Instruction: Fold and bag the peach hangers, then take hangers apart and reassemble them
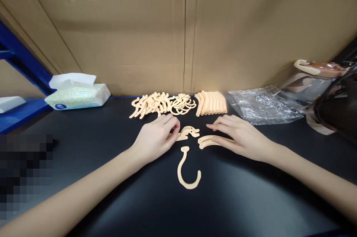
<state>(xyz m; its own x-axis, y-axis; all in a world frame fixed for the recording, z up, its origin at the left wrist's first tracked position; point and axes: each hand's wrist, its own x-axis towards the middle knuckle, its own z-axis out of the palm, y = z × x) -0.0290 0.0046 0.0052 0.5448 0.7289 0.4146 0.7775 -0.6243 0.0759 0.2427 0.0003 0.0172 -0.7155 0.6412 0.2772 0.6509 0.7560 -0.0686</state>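
Observation:
In the head view, my left hand (157,136) is closed in a pinch at the end of beige plastic hanger arm pieces (189,131) with notched ends. How far they run behind the fingers is hidden. My right hand (237,135) lies low over two curved beige hanger arm pieces (205,141), thumb touching them and the other fingers stretched out apart. The palm covers their right ends. Between and below both hands, a beige hanger hook (180,170) lies flat on the black table, its flat head pointing away from me.
Toward the back are a loose pile of notched arm pieces (150,104), a heap of hooks (182,104) and a neat row of curved pieces (212,103). A tissue pack (78,96) stands left. Clear plastic wrap (264,105) and a cup (304,84) are right. Cardboard (125,44) forms the back wall.

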